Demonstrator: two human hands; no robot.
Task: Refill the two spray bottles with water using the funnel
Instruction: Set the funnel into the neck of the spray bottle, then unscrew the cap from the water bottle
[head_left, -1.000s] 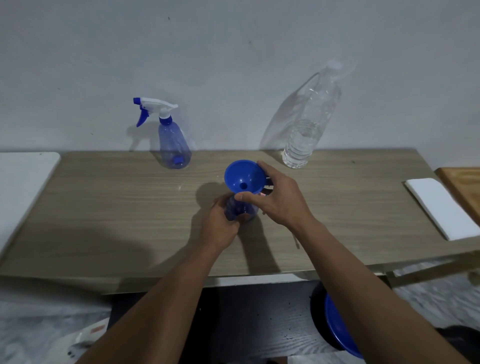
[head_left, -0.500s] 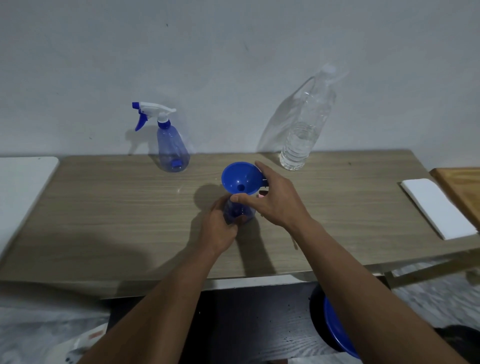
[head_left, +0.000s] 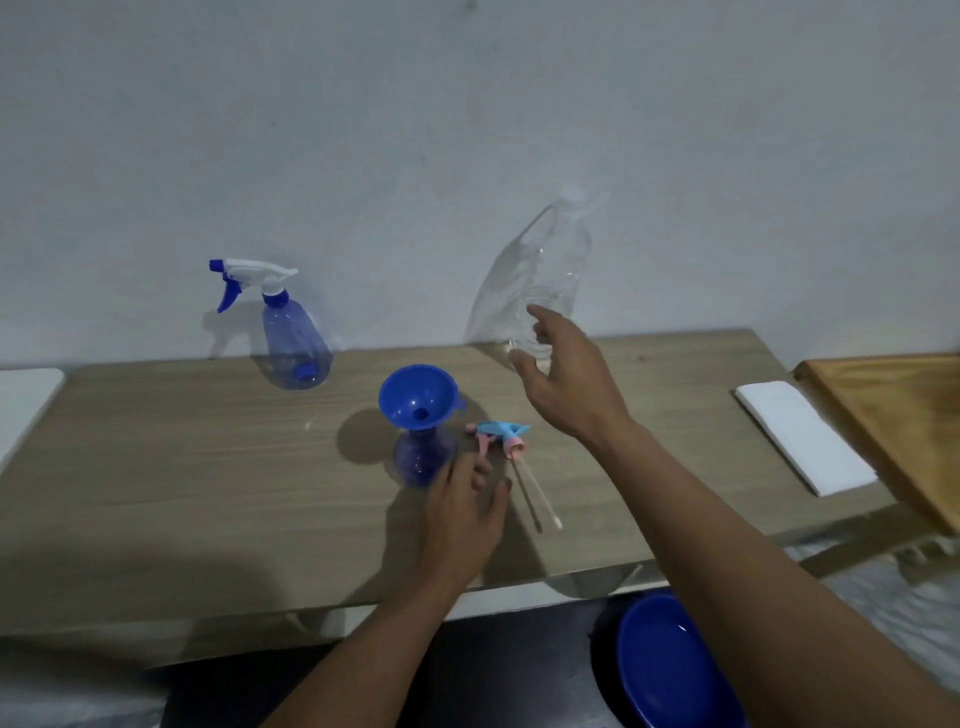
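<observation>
A blue funnel (head_left: 417, 397) sits in the neck of an open blue spray bottle (head_left: 422, 460) at the middle of the wooden table (head_left: 182, 467). My left hand (head_left: 465, 512) hovers just right of that bottle's base, fingers relaxed and holding nothing. The bottle's pink and light-blue spray head (head_left: 501, 436) lies on the table beside it, its dip tube pointing toward me. My right hand (head_left: 569, 374) is spread open in the air in front of a clear water bottle (head_left: 550, 280) at the back, apart from it. A second capped blue spray bottle (head_left: 291, 338) stands back left.
A folded white cloth (head_left: 805, 436) lies at the table's right end, next to a wooden board (head_left: 893, 415). A white surface (head_left: 26, 395) adjoins the left end. Below the front edge sits a blue basin (head_left: 670, 665). The wall stands right behind the table.
My right hand has let go of the funnel and risen back right toward the water bottle. My left hand has released the spray bottle and drawn back slightly. The spray head has come into view.
</observation>
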